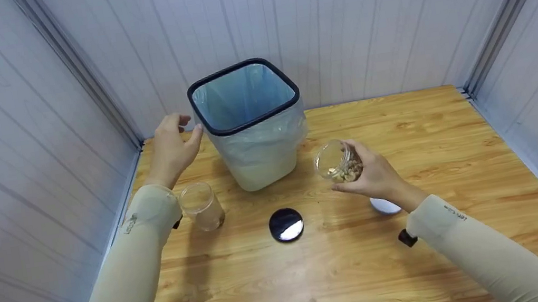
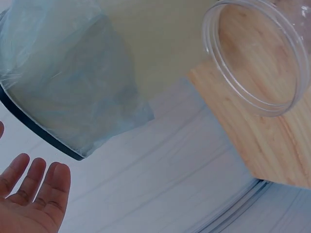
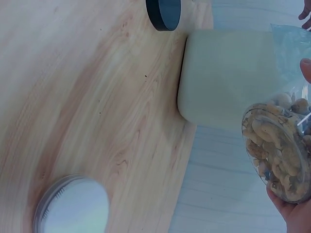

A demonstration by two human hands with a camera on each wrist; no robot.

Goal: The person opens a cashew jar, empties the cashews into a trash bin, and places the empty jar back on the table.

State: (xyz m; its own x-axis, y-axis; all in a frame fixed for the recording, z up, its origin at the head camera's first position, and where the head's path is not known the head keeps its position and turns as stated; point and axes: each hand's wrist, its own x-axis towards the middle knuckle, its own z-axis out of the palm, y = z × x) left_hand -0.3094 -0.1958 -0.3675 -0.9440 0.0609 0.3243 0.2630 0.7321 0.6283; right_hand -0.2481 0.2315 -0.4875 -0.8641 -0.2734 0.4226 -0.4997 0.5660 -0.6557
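Note:
My right hand (image 1: 376,175) grips a clear jar (image 1: 329,158) of light-brown lumps (image 3: 277,150), perhaps nuts. The jar is raised above the table, its lidless mouth tilted toward the bin. My left hand (image 1: 175,146) is beside the left edge of a pale waste bin (image 1: 261,168), holding nothing. Its fingers (image 2: 51,189) are spread a little, close to the black rim (image 2: 39,128); contact cannot be made out. A bluish clear bag (image 1: 239,96) lines the bin and hangs over its outside. Below my left wrist stands another lidless clear jar (image 1: 203,209), with a little something dark at its bottom.
A round black lid (image 1: 286,224) lies on the wooden table (image 1: 320,282) in front of the bin. A white round lid or tub (image 3: 75,206) sits under my right wrist. Pale panelled walls (image 1: 361,20) enclose the table at the back and both sides.

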